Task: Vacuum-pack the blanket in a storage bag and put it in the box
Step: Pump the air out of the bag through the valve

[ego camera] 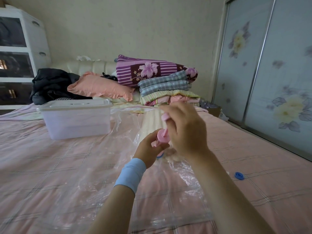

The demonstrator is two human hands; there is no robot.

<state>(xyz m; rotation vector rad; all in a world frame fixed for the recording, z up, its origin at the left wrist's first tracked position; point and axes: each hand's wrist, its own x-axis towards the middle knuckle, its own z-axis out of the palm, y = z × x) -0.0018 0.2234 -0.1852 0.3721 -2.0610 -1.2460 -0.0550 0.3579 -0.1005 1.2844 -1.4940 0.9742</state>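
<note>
A clear plastic storage bag (104,179) lies flat on the bed with a cream blanket (152,122) inside it. A pink hand pump (163,137) stands upright on the bag's valve. My left hand (150,147) grips the pump's barrel. My right hand (184,130) grips the pump's raised pink handle (165,117), with the thin rod drawn out between them. A translucent plastic box (76,120) with its lid on stands on the bed to the left of the bag.
A blue valve cap (239,175) lies on the pink bedspread at the right. Folded quilts, a pink pillow and dark clothes pile at the bed's head. A white drawer unit stands at far left, sliding wardrobe doors at right.
</note>
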